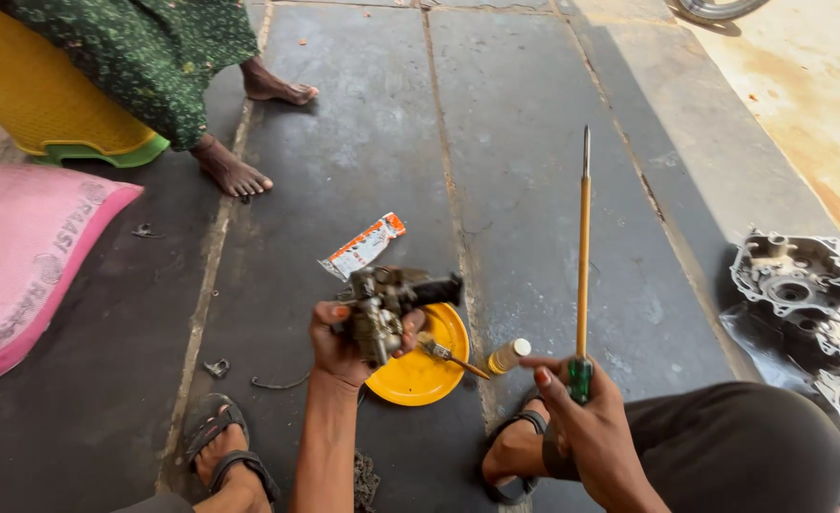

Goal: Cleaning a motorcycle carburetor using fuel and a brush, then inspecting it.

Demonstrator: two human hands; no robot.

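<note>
The left hand (339, 342) was closed around a carburetor (386, 304) above the yellow dish (429, 375), while the right hand (581, 408) gripped an upright screwdriver (583, 256) by its handle

Left hand (344, 342) raised with fingers curled closed; right hand (581, 408) fisted, thumb up.

The screwdriver (583, 256) has a yellow shaft and green handle; the dish (429, 366) is bright yellow. The sack (21, 256) is pink, the wrapper (363, 245) orange-and-white, the floor (534, 142) dark grey.
</note>
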